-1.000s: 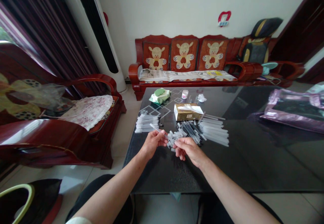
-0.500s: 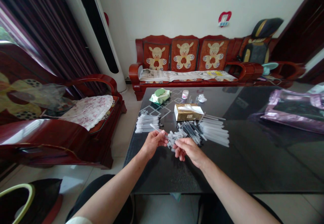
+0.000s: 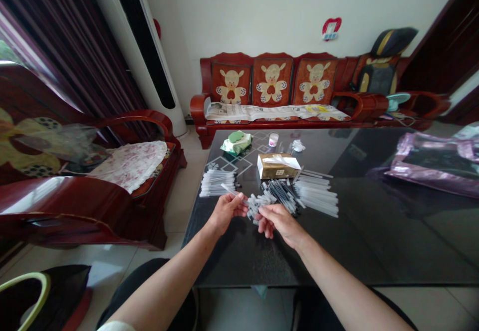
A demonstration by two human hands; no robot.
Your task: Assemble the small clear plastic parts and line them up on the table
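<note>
My left hand (image 3: pixel 228 212) pinches a translucent white pen barrel (image 3: pixel 229 190), which slants up and left out of the fingers. Just to its right, my right hand (image 3: pixel 276 221) has thumb and forefinger closed at the near edge of a heap of small frosted pen caps (image 3: pixel 261 200). Whatever sits in that pinch is too small to make out. Behind the right hand lie thin dark pen refills (image 3: pixel 282 191), and right of them a fan of frosted barrels (image 3: pixel 318 196). A stack of white pens with dark ends (image 3: pixel 218 182) lies beyond my left hand.
A tissue box (image 3: pixel 279 166) stands behind the refills. Farther back are a green wipes pack (image 3: pixel 236 143), a small white tub (image 3: pixel 273 139) and a crumpled tissue (image 3: pixel 298 145). A purple plastic bag (image 3: pixel 430 171) lies on the right of the dark table (image 3: pixel 374 246).
</note>
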